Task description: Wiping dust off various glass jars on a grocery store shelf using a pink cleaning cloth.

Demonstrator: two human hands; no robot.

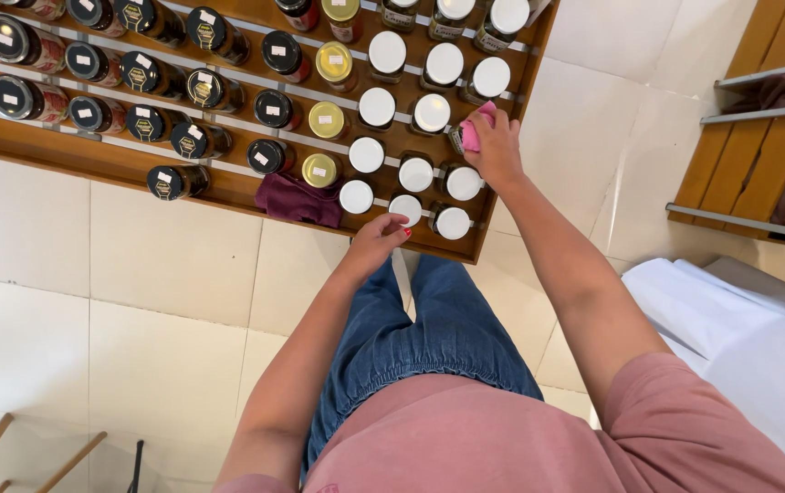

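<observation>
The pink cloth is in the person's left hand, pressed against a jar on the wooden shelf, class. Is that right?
Not quite. The head view shows the pink cloth in the right hand, pressed against a jar on the wooden shelf. The left hand rests on a white-lidded jar at the shelf's front.

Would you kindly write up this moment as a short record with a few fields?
Setting: wooden shelf unit full of jars, seen from above, over a pale tiled floor
Left hand: fingers resting on a white-lidded jar in the front row
Right hand: gripping a pink cloth pressed on a jar in the right-hand column
Nearby: maroon cloth lying on the front shelf beside a gold-lidded jar
Lids: black at left, gold in the middle, white at right
</observation>
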